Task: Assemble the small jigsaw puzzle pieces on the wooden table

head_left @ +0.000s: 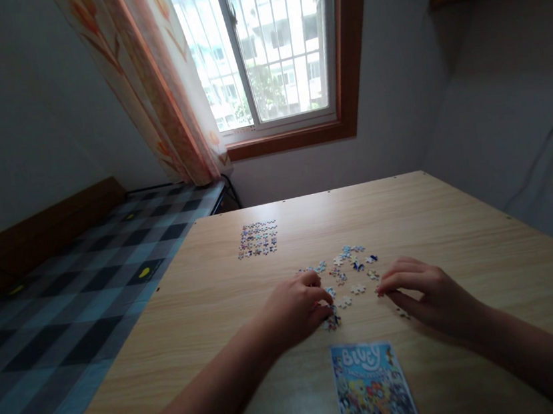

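Bed (67,306): checked cover, left of the tabletop.
Tabletop (433,214): pale wood, below the window.
Left hand (296,308): fingers curled, tips on pieces at the scatter's near edge; whether it pinches one, cannot tell.
Right hand (420,290): fingers bent, tips down beside the scatter; grip unclear.
Picture card (374,390): flat, nearest edge, between the forearms.
Sorted block (258,239): pieces in rows, far left, well apart.
Loose puzzle pieces (349,268): scattered between and just beyond both hands.

Pale wooden table (460,225) with a jigsaw.
Mid-table lie loose puzzle pieces (347,269), a grouped patch (258,239) farther back, a picture card (374,390) nearest.
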The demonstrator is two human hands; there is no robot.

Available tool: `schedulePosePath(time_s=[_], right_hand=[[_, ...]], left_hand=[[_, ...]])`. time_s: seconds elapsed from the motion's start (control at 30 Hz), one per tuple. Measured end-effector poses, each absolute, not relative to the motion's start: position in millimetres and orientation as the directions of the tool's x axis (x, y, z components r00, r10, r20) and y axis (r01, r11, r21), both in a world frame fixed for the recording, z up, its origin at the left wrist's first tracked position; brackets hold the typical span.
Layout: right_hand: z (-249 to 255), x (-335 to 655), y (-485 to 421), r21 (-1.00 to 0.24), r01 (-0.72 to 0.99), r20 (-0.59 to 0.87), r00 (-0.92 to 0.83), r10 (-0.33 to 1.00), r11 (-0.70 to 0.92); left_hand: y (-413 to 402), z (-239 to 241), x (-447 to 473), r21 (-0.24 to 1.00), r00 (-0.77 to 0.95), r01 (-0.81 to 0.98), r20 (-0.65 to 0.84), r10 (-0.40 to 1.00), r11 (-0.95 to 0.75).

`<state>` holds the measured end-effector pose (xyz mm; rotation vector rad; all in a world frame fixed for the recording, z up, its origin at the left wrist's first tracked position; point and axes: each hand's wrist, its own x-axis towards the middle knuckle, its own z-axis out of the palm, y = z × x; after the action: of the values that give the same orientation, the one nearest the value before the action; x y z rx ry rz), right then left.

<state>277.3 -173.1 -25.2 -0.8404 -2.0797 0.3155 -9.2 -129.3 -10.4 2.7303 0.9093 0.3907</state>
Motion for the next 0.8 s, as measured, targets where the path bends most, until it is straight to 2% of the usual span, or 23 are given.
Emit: schedulePosePath(time_s=[0.3,0.8], right_hand=[[-22.9,277.1,-173.9,-0.489,0.464,0.623,-0.407,0.668,0.739],[-21.5,276.5,-175.0,-0.489,0.466,0.663,-0.351,0.661,0.738]], left_hand=[[-127.0,-11.0,-10.7,0.241,0.792,0.548,0.157,0.59,-0.801],[-125.1,-2.7,-4.0,0.274,0.784,0.58,0.071,0.617,-0.767]])
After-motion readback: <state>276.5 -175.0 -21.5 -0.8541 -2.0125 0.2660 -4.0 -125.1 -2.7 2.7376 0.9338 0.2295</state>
